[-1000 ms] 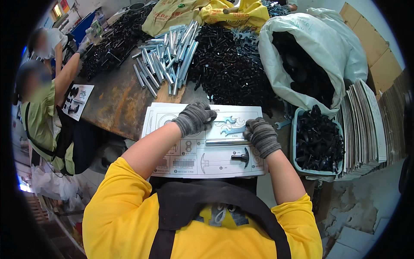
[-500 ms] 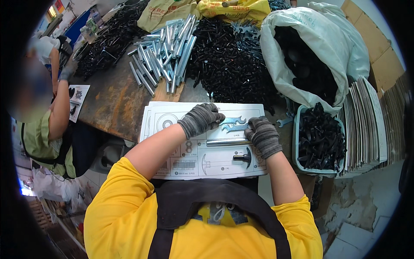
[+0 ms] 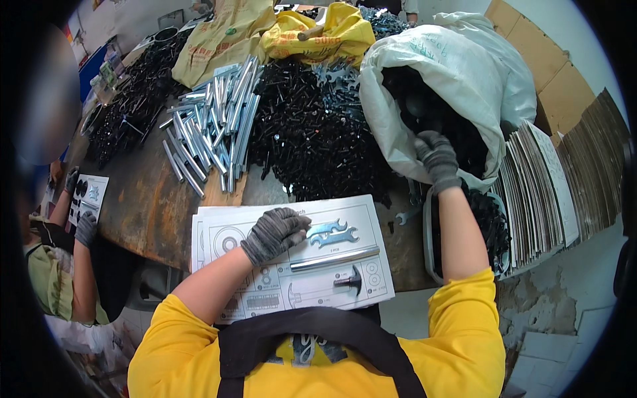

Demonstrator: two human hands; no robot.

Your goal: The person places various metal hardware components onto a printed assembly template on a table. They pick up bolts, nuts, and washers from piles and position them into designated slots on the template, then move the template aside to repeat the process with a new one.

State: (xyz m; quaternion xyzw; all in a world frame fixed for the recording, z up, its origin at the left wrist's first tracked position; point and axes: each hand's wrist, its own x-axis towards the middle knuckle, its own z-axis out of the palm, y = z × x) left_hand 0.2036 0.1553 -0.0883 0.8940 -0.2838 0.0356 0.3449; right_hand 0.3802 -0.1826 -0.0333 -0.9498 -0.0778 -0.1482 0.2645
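Note:
My left hand (image 3: 275,233), in a grey knit glove, rests on a printed card (image 3: 229,265) with its fingers stretched toward two flat open-end wrenches (image 3: 334,233). Its fingertips are at the wrenches' left ends. Below these lie a silver metal tube (image 3: 335,259) and a small black T-shaped handle (image 3: 352,280). My right hand (image 3: 438,162), gloved alike, reaches to the mouth of a white woven sack (image 3: 391,142) full of black parts (image 3: 458,123). Its fingers bend down into the opening, and their tips are hidden.
Silver tubes (image 3: 222,126) and black bolts (image 3: 305,132) lie heaped beyond the card. A bin (image 3: 428,249) of black parts stands under my right forearm, beside stacked cards (image 3: 537,192). At left, a co-worker's hands (image 3: 86,229) are at another card (image 3: 93,192).
My right hand has left the wrenches and moved up and right to the sack. My left hand stays by the wrenches. The view has shifted, and the co-worker's arms are lower.

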